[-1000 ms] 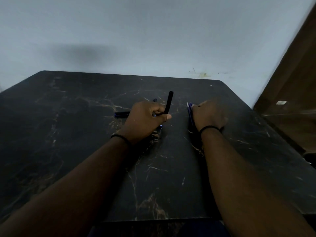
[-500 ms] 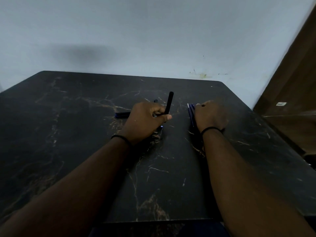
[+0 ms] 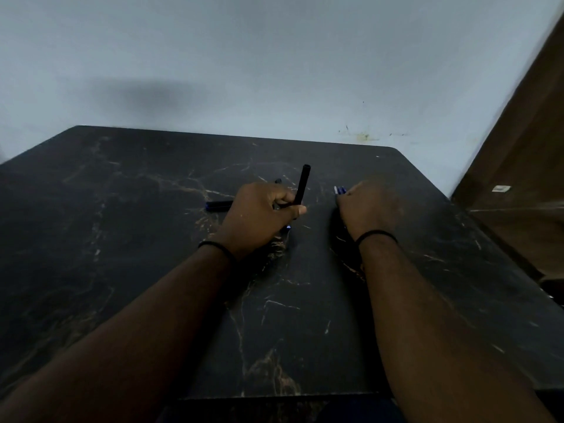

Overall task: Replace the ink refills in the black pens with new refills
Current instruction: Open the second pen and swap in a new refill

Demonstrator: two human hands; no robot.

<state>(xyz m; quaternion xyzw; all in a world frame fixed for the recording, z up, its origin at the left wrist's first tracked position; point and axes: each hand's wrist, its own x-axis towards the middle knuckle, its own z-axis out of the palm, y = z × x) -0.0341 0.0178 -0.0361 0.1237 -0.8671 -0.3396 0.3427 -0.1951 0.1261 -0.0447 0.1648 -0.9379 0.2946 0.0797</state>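
Note:
My left hand (image 3: 262, 213) grips a black pen (image 3: 302, 184) that sticks up and away from the fist. A small blue tip (image 3: 288, 228) shows under that hand. Another dark pen (image 3: 218, 205) lies flat on the table (image 3: 122, 239) just left of the hand. A further pen end (image 3: 277, 180) peeks out behind the knuckles. My right hand (image 3: 367, 207) rests on the table with its fingers curled over a bundle of blue refills (image 3: 340, 190). Only the refills' far ends show; whether the fingers grip them is hidden.
The dark marble table runs to a pale wall (image 3: 274, 71) at the back. A brown wooden door or panel (image 3: 525, 166) stands at the right. Both wrists wear thin black bands.
My right hand has shifted slightly over the refills, covering more of them. My left hand and its pen have stayed almost still.

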